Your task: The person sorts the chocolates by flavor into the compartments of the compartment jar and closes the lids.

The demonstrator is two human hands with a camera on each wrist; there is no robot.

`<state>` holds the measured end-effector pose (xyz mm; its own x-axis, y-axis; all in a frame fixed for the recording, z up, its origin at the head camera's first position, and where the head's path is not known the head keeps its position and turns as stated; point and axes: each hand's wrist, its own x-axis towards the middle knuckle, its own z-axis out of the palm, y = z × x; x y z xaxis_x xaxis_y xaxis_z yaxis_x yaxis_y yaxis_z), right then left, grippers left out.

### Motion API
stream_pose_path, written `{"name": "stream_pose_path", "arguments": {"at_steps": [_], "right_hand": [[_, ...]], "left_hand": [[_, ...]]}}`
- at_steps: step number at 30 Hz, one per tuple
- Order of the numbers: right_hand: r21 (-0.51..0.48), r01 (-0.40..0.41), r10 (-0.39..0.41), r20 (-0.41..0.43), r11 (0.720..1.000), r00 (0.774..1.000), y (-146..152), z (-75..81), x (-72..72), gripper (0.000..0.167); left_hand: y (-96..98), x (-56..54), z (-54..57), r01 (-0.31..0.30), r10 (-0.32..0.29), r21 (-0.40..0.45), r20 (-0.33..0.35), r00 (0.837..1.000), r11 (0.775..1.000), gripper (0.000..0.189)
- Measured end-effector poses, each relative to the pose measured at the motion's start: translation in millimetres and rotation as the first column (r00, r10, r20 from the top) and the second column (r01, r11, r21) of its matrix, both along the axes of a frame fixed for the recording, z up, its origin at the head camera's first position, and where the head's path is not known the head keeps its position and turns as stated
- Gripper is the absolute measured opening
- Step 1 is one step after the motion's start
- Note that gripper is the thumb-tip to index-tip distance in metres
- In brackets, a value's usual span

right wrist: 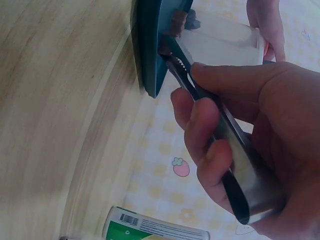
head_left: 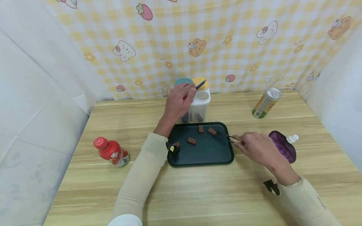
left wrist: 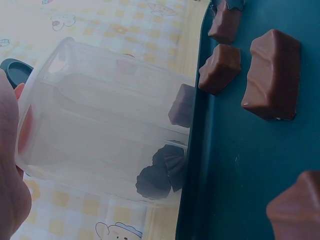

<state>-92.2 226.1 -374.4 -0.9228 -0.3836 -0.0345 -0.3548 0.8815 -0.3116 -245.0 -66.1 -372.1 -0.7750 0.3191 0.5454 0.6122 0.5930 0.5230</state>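
My left hand (head_left: 181, 97) grips the top of a clear plastic storage container (left wrist: 105, 120), its fingers over the lid end. The container has teal and yellow lids (head_left: 200, 82) and a round opening, and dark shell-shaped chocolates (left wrist: 154, 182) and a brown piece lie at its bottom. Metal tongs (right wrist: 245, 165) are held in my right hand (head_left: 255, 146), fingers curled round them. Their tips meet a brown chocolate piece (head_left: 212, 131) over the dark green tray (head_left: 209, 155). Other chocolate pieces (head_left: 192, 141) lie on the tray, one partly hidden near my left wrist.
A red bottle (head_left: 113, 152) stands on the left of the wooden table (head_left: 198, 194). At the right are a drink can (head_left: 266, 103) and a purple pouch (head_left: 282, 146) with a white cap. A yellow checked cloth (head_left: 158, 40) hangs behind.
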Motion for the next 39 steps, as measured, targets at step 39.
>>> {"name": "stream_pose_path", "arguments": {"at_steps": [39], "right_hand": [[-0.036,-0.034,0.025,-0.231,0.999,0.973,3.4,0.6,8.2,0.025]], "left_hand": [[0.4,1.8,2.2,-0.003,0.003,0.0,0.013,1.0,1.0,0.043]]}}
